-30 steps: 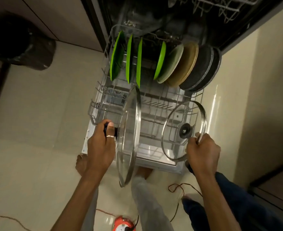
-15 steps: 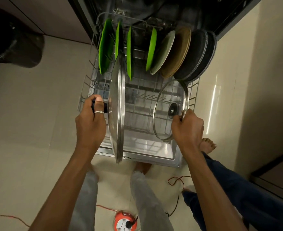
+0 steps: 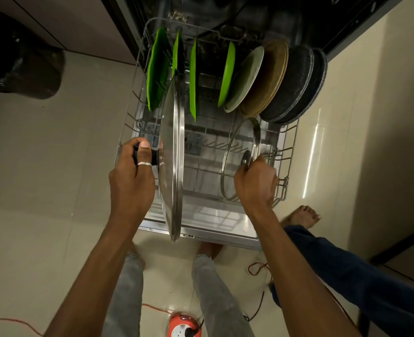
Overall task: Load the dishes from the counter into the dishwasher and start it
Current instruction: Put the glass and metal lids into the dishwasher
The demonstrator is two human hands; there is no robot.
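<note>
While the lower rack [image 3: 282,166] of the dishwasher [image 3: 262,15] stands pulled out over its open door [image 3: 215,220], the person holds a glass lid in each hand above it. The left hand [image 3: 131,181] is closed around the black knob [image 3: 152,154] of the large lid [image 3: 173,154], with a ring [image 3: 144,164] on one finger. That lid stands on edge, its steel rim facing the camera, over the left half of the rack; its far edge overlaps the green plates [image 3: 156,69] as seen from here, and whether it touches the rack wires I cannot tell. The right hand [image 3: 255,183] is closed around the small lid [image 3: 240,161], fingers wrapped at its rim and centre near the metal fitting of the knob. The small lid also stands nearly upright, low in the right half of the rack, its lower edge down among the wires.

Along the back of the rack, plates stand upright in a row: four green ones on the left, then a pale plate [image 3: 246,79], a tan plate [image 3: 268,79] and two dark speckled plates [image 3: 296,83] on the right. On the tiled floor [image 3: 42,166] near the person's grey trouser legs lies an orange cable reel [image 3: 184,327], and another person's bare foot [image 3: 302,216] and blue trouser leg show at right.
</note>
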